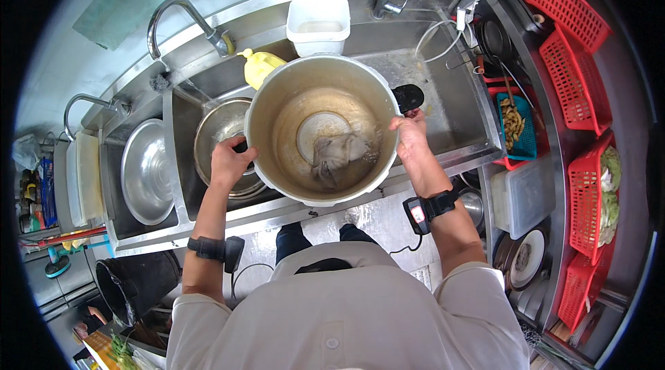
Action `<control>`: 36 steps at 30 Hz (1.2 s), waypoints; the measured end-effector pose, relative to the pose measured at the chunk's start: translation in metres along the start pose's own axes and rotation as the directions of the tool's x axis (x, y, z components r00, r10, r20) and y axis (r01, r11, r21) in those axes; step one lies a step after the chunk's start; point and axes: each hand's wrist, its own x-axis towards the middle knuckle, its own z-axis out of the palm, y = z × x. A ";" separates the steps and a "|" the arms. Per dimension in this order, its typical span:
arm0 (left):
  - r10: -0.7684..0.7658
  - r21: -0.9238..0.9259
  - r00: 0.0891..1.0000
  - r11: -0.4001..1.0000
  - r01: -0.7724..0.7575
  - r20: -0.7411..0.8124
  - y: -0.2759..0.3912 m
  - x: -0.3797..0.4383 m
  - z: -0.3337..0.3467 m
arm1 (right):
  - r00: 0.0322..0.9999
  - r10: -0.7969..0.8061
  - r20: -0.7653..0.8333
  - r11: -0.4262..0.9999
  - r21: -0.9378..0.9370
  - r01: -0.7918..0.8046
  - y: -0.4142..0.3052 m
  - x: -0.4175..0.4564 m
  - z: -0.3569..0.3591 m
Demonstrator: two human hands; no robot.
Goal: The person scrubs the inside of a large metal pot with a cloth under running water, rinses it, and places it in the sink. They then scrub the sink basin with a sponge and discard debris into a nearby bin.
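Both hands hold a large, deep metal pot (280, 126) above the stainless steel sink, its mouth facing me. My left hand (232, 161) grips a black handle at the pot's left side. At the right rim, my right hand (410, 134) is closed around the wall near the other black handle (409, 98). A wet grey cloth (340, 152) lies in a little water at the bottom of the pot. Behind the left hand, a round metal basin (213, 136) sits in the middle sink bowl, partly hidden by the pot.
A yellow bottle (260, 68) and a white plastic tub (318, 25) stand behind the pot. Chrome faucets (179, 4) line the back edge. An oval metal bowl (148, 172) rests in the left bowl. Red plastic baskets (574, 76) fill the right shelf; a black bin (137, 281) is at lower left.
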 end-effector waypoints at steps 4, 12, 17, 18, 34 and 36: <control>0.006 0.022 1.000 1.000 -0.006 0.009 0.014 -0.001 0.007 | 0.999 0.012 -0.043 1.000 0.008 -0.012 -0.010 0.010 -0.002; 0.327 0.392 0.766 0.710 -0.586 0.553 0.134 -0.019 0.014 | 0.992 0.058 0.114 0.998 0.017 -0.061 -0.014 0.014 -0.002; 0.064 0.273 0.360 0.535 -0.800 0.931 0.126 0.031 0.106 | 0.998 -0.004 0.070 1.000 -0.011 0.004 -0.010 0.015 0.000; 0.031 0.325 0.385 0.477 -0.816 0.922 0.119 0.034 0.119 | 0.998 -0.014 0.064 1.000 -0.022 0.016 -0.010 0.012 0.002; 0.413 0.447 0.664 0.509 -0.736 0.623 0.047 0.114 0.191 | 0.998 -0.008 -0.055 0.993 -0.118 0.001 -0.024 0.030 -0.008; 0.345 0.350 0.713 0.691 -0.633 0.610 0.055 0.114 0.198 | 0.995 -0.043 -0.088 0.993 -0.111 0.033 -0.036 0.035 -0.005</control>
